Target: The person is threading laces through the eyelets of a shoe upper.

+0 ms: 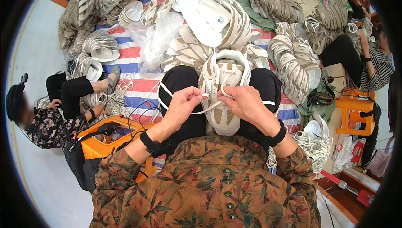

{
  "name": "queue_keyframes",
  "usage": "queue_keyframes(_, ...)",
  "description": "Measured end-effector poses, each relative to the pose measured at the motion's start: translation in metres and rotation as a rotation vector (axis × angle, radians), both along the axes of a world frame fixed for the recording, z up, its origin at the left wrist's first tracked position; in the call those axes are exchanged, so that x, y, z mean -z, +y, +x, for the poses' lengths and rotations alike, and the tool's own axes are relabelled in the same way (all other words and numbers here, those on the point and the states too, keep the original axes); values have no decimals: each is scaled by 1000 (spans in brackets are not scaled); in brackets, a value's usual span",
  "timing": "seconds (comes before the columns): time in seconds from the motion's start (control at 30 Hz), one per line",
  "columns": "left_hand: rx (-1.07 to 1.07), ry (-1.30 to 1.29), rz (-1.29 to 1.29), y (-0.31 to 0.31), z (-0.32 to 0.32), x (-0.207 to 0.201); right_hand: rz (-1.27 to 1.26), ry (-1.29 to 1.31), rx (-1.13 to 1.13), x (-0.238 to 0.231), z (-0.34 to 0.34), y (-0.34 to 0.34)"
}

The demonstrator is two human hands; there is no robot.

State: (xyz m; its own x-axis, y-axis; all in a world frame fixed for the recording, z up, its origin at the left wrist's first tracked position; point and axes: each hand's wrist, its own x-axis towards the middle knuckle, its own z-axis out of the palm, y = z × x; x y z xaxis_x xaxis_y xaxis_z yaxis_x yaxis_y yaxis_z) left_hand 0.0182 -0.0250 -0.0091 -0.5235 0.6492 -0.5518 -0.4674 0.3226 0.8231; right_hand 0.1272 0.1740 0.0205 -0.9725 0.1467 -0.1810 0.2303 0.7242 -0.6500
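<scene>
A white and beige sneaker (223,119) rests between my knees, toe toward me. My left hand (183,102) pinches a flat white shoelace (206,110) and pulls it out to the left. My right hand (244,101) grips the same lace over the shoe's eyelets. Both wrists wear black bands. My black trousers frame the shoe on either side.
Heaps of white and beige shoe uppers (293,67) lie on a striped mat (134,56) ahead. A clear plastic bag (157,39) sits among them. An orange stool with a black bag (96,144) stands at my left. One person (46,119) sits left, another person (372,60) right by an orange stool (356,111). A bundle of laces (312,142) lies right.
</scene>
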Motion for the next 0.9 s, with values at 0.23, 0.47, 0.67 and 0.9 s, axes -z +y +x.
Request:
queue_keyframes(0.23, 170, 424, -37, 3, 9, 4, 249, 175, -131, 4, -1, 1)
queue_keyframes(0.47, 196, 651, -80, 4, 6, -1, 208, 465, -218, 14, -9, 5)
queue_keyframes(0.67, 189, 542, -122, 8, 14, 1, 46, 477, -213, 20, -12, 9)
queue_keyframes(0.9, 146, 516, -158, 7, 11, 5, 41, 458, -221, 19, -12, 9)
